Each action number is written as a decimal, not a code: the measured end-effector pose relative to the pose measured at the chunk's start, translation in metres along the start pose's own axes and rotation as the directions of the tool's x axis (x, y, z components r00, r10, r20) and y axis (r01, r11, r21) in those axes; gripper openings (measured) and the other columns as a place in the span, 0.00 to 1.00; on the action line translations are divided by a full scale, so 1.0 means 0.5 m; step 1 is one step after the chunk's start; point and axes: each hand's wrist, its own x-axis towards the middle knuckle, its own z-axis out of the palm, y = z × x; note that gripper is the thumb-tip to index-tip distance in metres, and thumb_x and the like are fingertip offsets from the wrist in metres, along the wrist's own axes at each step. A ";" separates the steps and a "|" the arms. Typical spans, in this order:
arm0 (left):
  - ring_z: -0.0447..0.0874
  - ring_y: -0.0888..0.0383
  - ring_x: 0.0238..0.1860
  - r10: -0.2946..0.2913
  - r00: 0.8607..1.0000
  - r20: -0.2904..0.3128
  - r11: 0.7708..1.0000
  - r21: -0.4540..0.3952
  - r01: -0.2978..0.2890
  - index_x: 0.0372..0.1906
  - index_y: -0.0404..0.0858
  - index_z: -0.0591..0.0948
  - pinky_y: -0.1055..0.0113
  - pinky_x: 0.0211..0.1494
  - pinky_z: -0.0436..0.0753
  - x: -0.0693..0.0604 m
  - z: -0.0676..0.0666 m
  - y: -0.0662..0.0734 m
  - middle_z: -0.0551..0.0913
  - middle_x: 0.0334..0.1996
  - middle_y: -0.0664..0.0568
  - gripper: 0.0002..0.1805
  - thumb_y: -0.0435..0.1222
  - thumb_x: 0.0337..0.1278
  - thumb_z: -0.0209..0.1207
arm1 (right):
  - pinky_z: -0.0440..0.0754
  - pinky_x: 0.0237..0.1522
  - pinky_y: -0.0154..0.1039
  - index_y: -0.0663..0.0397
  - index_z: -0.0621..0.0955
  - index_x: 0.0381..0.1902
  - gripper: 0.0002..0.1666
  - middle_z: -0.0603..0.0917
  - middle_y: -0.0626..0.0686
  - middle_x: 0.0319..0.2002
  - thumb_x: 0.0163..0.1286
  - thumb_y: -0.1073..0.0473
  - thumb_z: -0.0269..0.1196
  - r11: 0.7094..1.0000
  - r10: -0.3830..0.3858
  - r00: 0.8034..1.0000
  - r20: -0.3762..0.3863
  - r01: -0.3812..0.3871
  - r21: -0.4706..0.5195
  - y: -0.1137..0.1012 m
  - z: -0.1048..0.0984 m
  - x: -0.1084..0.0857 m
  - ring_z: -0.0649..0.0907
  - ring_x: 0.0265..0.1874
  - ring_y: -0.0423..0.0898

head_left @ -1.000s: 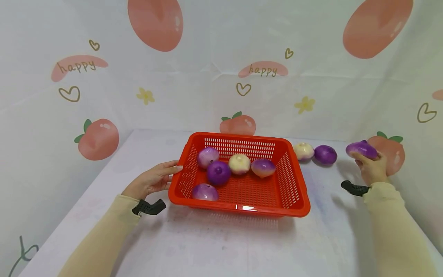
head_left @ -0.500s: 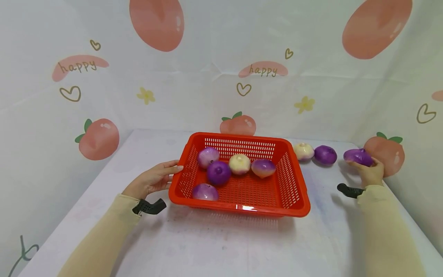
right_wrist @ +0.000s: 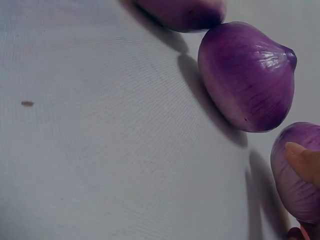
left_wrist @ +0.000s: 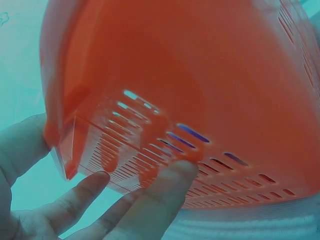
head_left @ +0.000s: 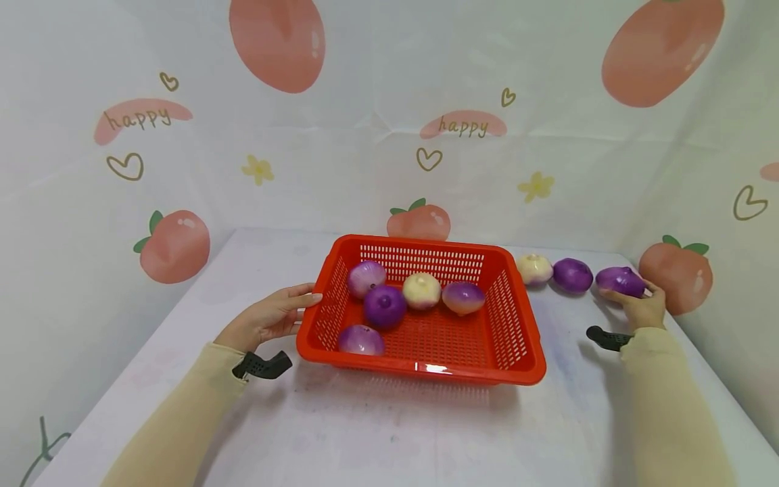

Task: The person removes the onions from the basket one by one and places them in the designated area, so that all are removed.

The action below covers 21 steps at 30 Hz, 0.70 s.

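Note:
My left hand grips the left side of a red plastic basket, thumb at the rim and fingertips against the slotted outer wall. Several purple and whitish onions lie inside, including a dark purple onion and a whitish onion. At the far right, my right hand holds a purple onion between thumb and fingers, low over the table. In the right wrist view only the thumb and a little of a finger show on that onion.
A second purple onion sits just left of the held one. Beside it, a whitish onion rests near the basket's right rim. The white table ends at a patterned cloth backdrop.
My right hand has moved down and left with the purple onion, bringing it near the other two on the table. The left hand and basket have stayed put.

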 end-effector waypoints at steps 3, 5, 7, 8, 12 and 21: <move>0.85 0.57 0.44 -0.006 1.000 -0.015 1.000 0.014 0.006 0.75 0.39 0.54 0.58 0.49 0.85 0.000 0.000 0.000 0.79 0.49 0.54 0.37 0.43 0.68 0.55 | 0.44 0.76 0.38 0.47 0.43 0.77 0.62 0.43 0.55 0.78 0.58 0.48 0.71 1.000 0.004 1.000 0.009 -0.004 0.001 0.000 0.001 0.000 0.49 0.76 0.48; 0.85 0.58 0.44 -0.008 1.000 -0.025 1.000 0.026 0.009 0.75 0.39 0.54 0.59 0.49 0.85 -0.001 0.000 0.001 0.79 0.49 0.54 0.37 0.44 0.68 0.55 | 0.43 0.77 0.38 0.47 0.42 0.77 0.62 0.42 0.54 0.78 0.59 0.48 0.70 1.000 0.008 1.000 0.020 -0.009 0.005 -0.001 0.001 0.001 0.48 0.76 0.48; 0.85 0.58 0.44 -0.010 0.999 -0.032 1.000 0.029 0.011 0.75 0.39 0.54 0.59 0.49 0.85 -0.002 -0.001 0.001 0.79 0.49 0.54 0.37 0.44 0.68 0.55 | 0.42 0.77 0.38 0.47 0.41 0.77 0.62 0.42 0.54 0.78 0.59 0.48 0.70 1.000 0.009 0.999 0.034 -0.010 0.009 -0.003 0.001 0.002 0.48 0.76 0.48; 0.85 0.58 0.44 -0.012 0.999 -0.037 1.000 0.028 0.013 0.75 0.40 0.54 0.59 0.48 0.86 -0.002 -0.001 0.001 0.79 0.49 0.54 0.37 0.44 0.68 0.55 | 0.42 0.77 0.39 0.47 0.41 0.77 0.63 0.41 0.55 0.78 0.60 0.47 0.69 1.000 0.008 0.999 0.042 -0.009 0.004 -0.003 0.001 0.002 0.47 0.76 0.48; 0.85 0.58 0.44 -0.015 0.999 -0.038 1.000 0.023 0.016 0.76 0.39 0.54 0.59 0.49 0.85 -0.004 -0.002 0.001 0.79 0.49 0.54 0.38 0.44 0.68 0.55 | 0.41 0.77 0.41 0.49 0.40 0.77 0.63 0.40 0.56 0.78 0.61 0.46 0.69 1.000 0.005 0.998 0.058 -0.004 -0.022 -0.002 0.000 0.006 0.46 0.77 0.50; 0.85 0.58 0.44 -0.012 0.999 -0.038 0.999 0.032 0.013 0.76 0.39 0.53 0.58 0.49 0.85 -0.003 -0.002 -0.001 0.79 0.49 0.54 0.38 0.44 0.68 0.55 | 0.43 0.77 0.42 0.50 0.41 0.77 0.62 0.41 0.57 0.78 0.60 0.47 0.69 0.999 -0.002 0.999 0.039 0.003 -0.038 0.004 0.003 0.009 0.47 0.76 0.51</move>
